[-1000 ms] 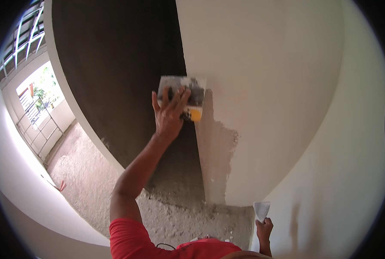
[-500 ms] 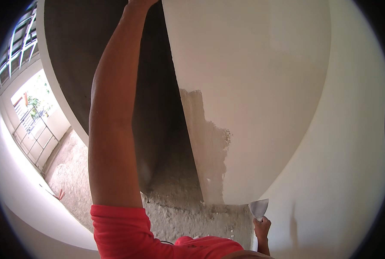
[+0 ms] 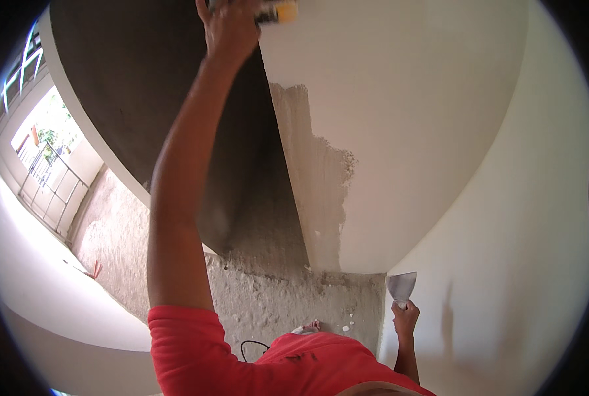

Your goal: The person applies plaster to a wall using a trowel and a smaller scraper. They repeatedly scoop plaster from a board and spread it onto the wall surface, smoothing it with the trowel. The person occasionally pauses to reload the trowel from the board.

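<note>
- My left hand (image 3: 231, 30) grasps a yellow-ended tool (image 3: 285, 10) at the view's top edge; its far end is cut off.
- My right fingers clench a scraper (image 3: 401, 286), low right.
- Done, I'd judge: brownish patch (image 3: 314, 165) along the lower seam.
- Remaining, probably: pale wall (image 3: 400, 132) above, no such coat visible; patch edge ragged.

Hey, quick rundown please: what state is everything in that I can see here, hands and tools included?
Left hand: raised, holding the yellow-ended tool
Yellow-ended tool: held, partly out of frame
Right hand: closed on the scraper
Scraper: held blade up
Wall patch: darker than the pale wall around it, ragged right edge; wet or dry, can't tell
Red shirt: dark-stained in front
Floor: rough
</note>
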A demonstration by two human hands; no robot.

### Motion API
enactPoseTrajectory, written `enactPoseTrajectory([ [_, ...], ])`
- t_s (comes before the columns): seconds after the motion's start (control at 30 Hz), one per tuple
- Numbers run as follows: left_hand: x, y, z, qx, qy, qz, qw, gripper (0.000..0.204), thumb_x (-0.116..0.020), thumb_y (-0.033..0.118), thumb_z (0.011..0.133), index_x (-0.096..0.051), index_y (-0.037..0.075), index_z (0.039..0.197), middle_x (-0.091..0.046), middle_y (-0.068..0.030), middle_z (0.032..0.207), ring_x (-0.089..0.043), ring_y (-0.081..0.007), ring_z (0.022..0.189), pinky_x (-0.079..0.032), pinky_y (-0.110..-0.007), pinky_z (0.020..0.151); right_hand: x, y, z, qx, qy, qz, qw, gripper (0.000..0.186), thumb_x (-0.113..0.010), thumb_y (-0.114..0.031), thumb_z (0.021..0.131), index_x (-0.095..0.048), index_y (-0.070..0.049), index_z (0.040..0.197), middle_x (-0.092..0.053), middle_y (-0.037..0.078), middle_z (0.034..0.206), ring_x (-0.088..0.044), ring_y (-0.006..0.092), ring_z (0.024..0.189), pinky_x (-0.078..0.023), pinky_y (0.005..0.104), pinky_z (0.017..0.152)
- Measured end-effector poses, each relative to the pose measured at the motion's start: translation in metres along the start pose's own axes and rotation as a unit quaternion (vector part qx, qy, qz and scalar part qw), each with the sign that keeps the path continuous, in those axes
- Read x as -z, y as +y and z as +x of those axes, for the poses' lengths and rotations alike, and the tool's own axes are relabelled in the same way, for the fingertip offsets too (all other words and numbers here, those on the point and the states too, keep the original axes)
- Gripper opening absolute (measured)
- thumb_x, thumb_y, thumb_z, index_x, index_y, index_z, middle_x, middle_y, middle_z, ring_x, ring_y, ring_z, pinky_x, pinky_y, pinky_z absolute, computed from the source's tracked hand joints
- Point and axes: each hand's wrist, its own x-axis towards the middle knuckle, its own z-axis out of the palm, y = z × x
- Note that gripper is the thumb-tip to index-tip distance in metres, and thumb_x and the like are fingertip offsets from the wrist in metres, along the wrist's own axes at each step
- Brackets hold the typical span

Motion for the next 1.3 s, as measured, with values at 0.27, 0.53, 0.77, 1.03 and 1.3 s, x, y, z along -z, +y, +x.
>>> enactPoseTrajectory([
  [0.27,-0.012,0.061,-0.199,0.054,-0.121,-0.113,0.985,0.079,-0.071,0.001,0.069,-0.047,0.024,0.14,-0.048,-0.0016,0.142,-0.034,-0.036,0.135,-0.011,-0.062,0.113,0.039,-0.057,-0.004,-0.028,-0.014,0.028,0.999,0.024,-0.07,-0.018,0.073,-0.057,0.002,0.068,-0.053,0.01,0.052,-0.05,0.0182,0.04,-0.043,0.0352,0.044],
  [0.53,0.161,0.177,-0.289,0.491,-0.204,-0.657,0.535,0.037,-0.061,-0.004,0.084,-0.057,0.005,0.119,-0.054,-0.0145,0.124,-0.054,-0.0228,0.112,-0.048,-0.034,0.09,0.089,-0.194,-0.009,0.038,-0.151,0.035,0.987,0.027,-0.07,-0.021,0.075,-0.065,0.003,0.086,-0.059,0.009,0.061,-0.056,0.0149,0.044,-0.046,0.0309,0.044],
  [0.77,0.229,0.229,-0.315,0.573,-0.252,-0.687,0.369,0.034,-0.065,-0.001,0.083,-0.059,0.0,0.116,-0.062,-0.0116,0.115,-0.058,-0.0169,0.105,-0.049,-0.029,0.085,0.12,-0.254,0.008,0.037,-0.241,0.037,0.969,0.027,-0.068,-0.017,0.072,-0.067,0.003,0.091,-0.059,0.008,0.062,-0.052,0.0103,0.047,-0.045,0.0295,0.049],
  [1.03,0.214,0.213,-0.33,0.192,-0.279,-0.666,0.664,0.043,-0.067,0.002,0.078,-0.062,0.0,0.12,-0.062,-0.0185,0.124,-0.061,-0.0293,0.115,-0.049,-0.036,0.095,0.135,-0.259,0.026,0.179,-0.268,0.01,0.947,0.026,-0.07,-0.015,0.069,-0.067,0.001,0.089,-0.063,0.011,0.068,-0.058,0.0155,0.061,-0.048,0.0338,0.06],
  [1.3,0.091,0.076,-0.297,0.477,-0.079,-0.465,0.741,0.03,-0.064,0.004,0.087,-0.065,0.0,0.116,-0.067,-0.0181,0.115,-0.065,-0.0275,0.109,-0.049,-0.032,0.092,0.067,-0.24,0.029,0.12,-0.253,0.028,0.96,0.023,-0.072,-0.016,0.075,-0.068,0.002,0.088,-0.062,0.009,0.06,-0.057,0.0123,0.045,-0.046,0.0304,0.045],
])
